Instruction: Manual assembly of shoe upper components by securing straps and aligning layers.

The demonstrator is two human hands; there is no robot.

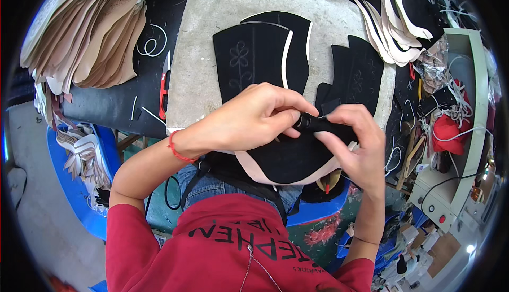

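Note:
Both my hands hold a black fabric or leather piece with a pale pink edge strip (289,159) near my lap, at the front edge of the work surface. My left hand (249,119), with a red string bracelet at the wrist, pinches the folded upper edge. Close beside it, my right hand (358,143) grips the same edge between thumb and fingers. The gathered part between the fingertips is dark and hard to make out. Beyond my left hand lie overlapping black cut panels (233,53), one with a flower outline and a white strip. More black panels (360,72) lie beyond my right hand.
Under the panels is a pale worn board (193,80). A red-handled knife (163,96) lies left of it. Tan cut pieces (101,37) are stacked far left, curved cream strips (392,27) far right. A blue bin (79,202) stands left, a grey-green machine housing (450,175) right.

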